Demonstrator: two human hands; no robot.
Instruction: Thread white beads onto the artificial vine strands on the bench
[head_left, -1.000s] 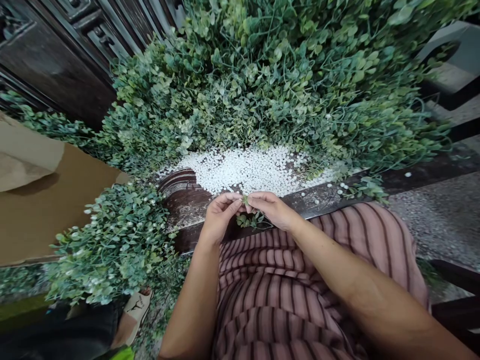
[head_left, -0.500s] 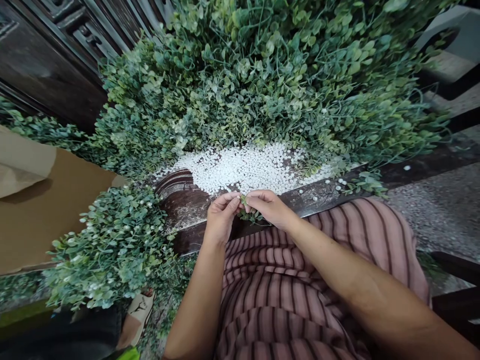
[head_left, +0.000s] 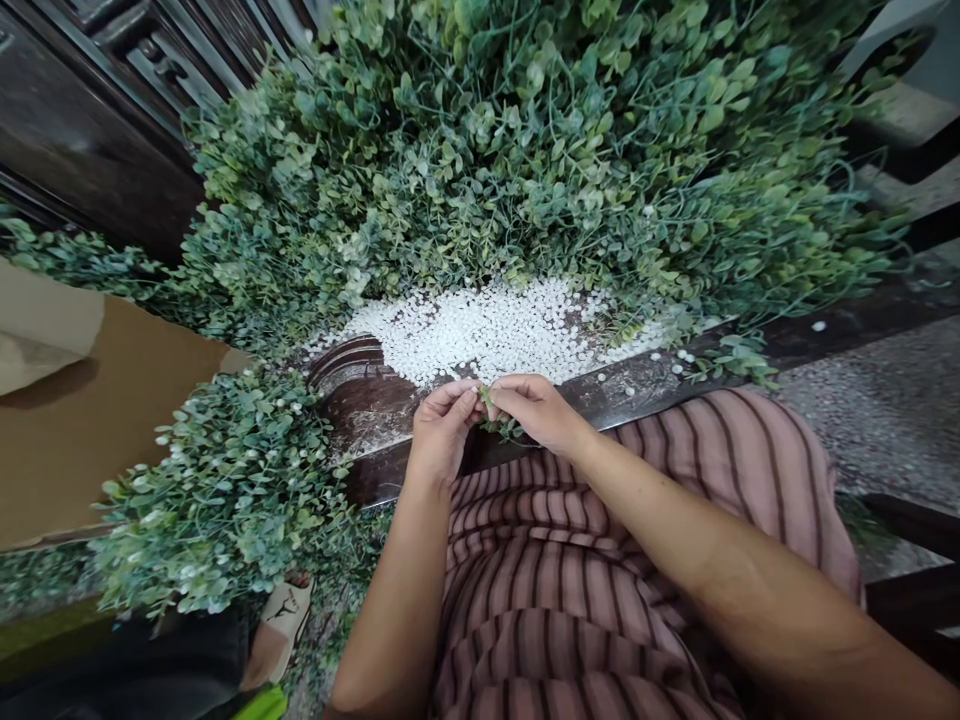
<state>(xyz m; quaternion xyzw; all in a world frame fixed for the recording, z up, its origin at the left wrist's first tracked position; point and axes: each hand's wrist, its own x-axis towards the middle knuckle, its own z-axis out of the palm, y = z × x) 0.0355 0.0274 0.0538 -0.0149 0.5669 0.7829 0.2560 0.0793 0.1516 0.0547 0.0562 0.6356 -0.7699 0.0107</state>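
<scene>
Cardboard (head_left: 90, 440): lying flat beyond the left end of the table (head_left: 360, 400).
Smaller leafy bunch (head_left: 225, 490): hanging off the near-left corner, flecked with white bits.
Left hand (head_left: 439, 435): hovering at the table's near edge, thumb and forefinger closing on the left side of the sprig (head_left: 501, 425).
Sprig: being held between both hands just over the near edge, above the striped lap (head_left: 600, 580).
Right hand (head_left: 536, 410): pinching the sprig's right side, fingers curled shut on it.
White beads (head_left: 487, 330): lying heaped mid-table, just behind the hands.
Big greenery heap (head_left: 540, 150): covering the far edge.
Step, by judgement: working at the sprig's tip with both pinches; detail too small to tell.
Next move, by judgement: calling for a light, steady pinch on so thin a stem.
</scene>
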